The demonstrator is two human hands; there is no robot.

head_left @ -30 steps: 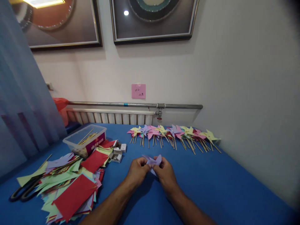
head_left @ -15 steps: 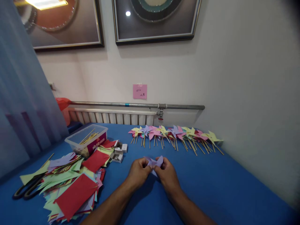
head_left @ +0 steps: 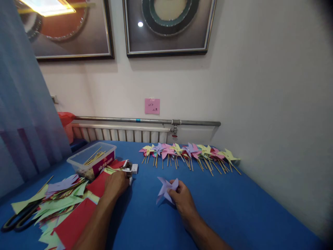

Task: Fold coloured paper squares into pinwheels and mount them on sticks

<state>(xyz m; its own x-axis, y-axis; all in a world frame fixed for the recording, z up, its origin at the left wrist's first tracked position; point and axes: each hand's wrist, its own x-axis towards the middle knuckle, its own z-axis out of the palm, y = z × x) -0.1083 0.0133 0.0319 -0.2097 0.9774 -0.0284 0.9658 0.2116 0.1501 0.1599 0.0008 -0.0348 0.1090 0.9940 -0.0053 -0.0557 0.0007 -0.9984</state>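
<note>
Between the thumb and fingers of my right hand (head_left: 183,199) is a purple paper pinwheel (head_left: 165,190), its blades folded in to the middle and no stick on it. My left hand (head_left: 117,183) reaches over to the small white boxes (head_left: 134,169), its fingertips at the nearer one. What those fingertips touch is hidden, and I cannot see whether they are closed. Red paper sheets (head_left: 98,184) lie beneath and beside this hand. The pile of cut coloured paper (head_left: 62,199) spreads left of my left forearm.
A clear plastic tub (head_left: 91,160) with thin wooden sticks stands at the back left. Black-handled scissors (head_left: 24,217) lie at the far left, partly under paper. Finished pinwheels (head_left: 191,150) on sticks form a row along the back. A blue curtain (head_left: 28,104) hangs at left.
My left hand has let go of the purple pinwheel and moved left to the small white boxes. My right hand keeps the pinwheel, now with its blades facing up.
</note>
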